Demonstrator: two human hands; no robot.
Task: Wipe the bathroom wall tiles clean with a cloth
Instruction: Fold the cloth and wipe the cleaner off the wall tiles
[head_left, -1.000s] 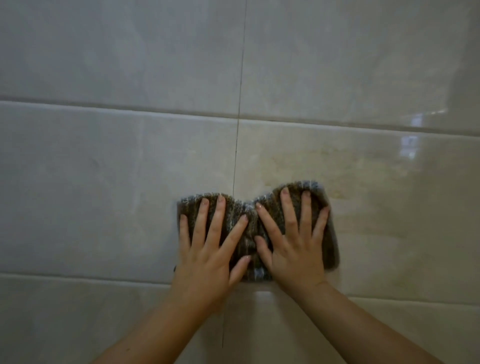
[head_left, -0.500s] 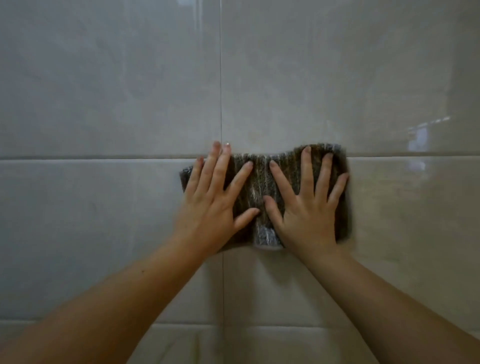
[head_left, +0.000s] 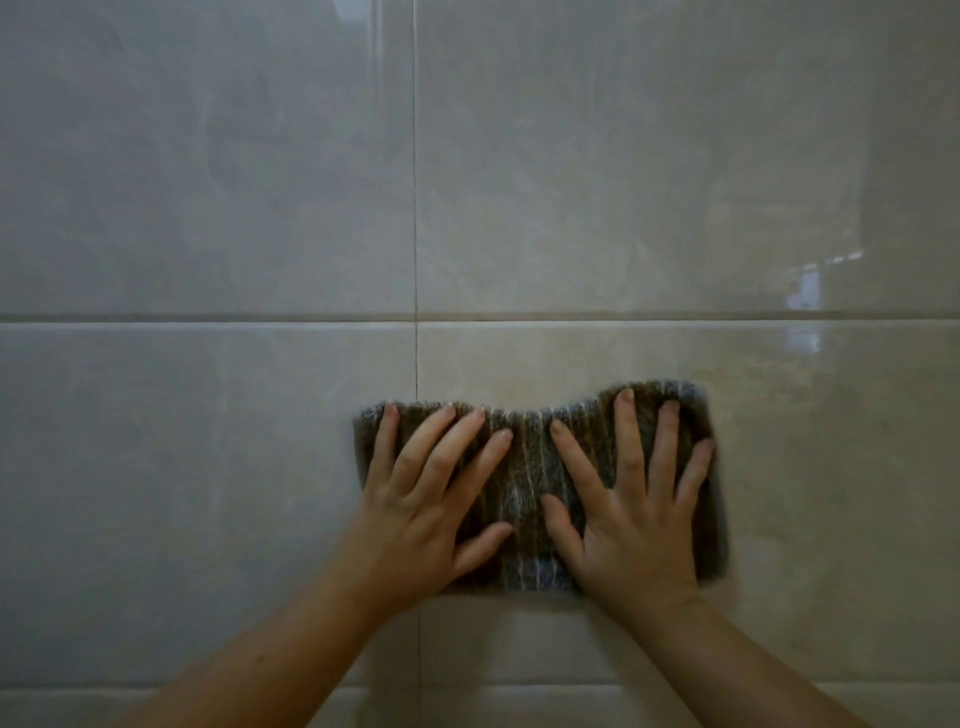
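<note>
- Fingers (head_left: 631, 441) of both hands are spread wide and laid flat, pressing a dark ribbed cloth (head_left: 530, 483) against the wall; neither hand curls around or pinches it, so it is held by palm and finger pressure alone.
- That cloth lies stretched sideways across the vertical grout line (head_left: 415, 208), mostly on the tile right of it, with its top edge a little below the horizontal grout line (head_left: 208, 317). Its upper right corner rides higher than the rest.
- Compared with half a second ago, the cloth sits lower on the wall: then its top edge lay on the horizontal joint, now bare tile shows between them. A second ago it was lower still on the same tile, so the stroke looks like an up-and-down scrub.
- My reading is that this tile is getting repeated passes and wiping is mid-course; how much of the wall is done cannot be told.
- Left hand (head_left: 415, 514) covers the cloth's left part, its fingertips reaching the top edge; the thumb points inward.
- Right hand (head_left: 631, 535) covers the right part, its little finger at the right edge.
- Both forearms come up from the bottom of the view, bare.
- Glossy wall tiles (head_left: 649, 156) surround the cloth, with a bright reflection at right; faint yellowish mottling shows near the cloth's upper right, though stain or tile pattern I cannot tell.
</note>
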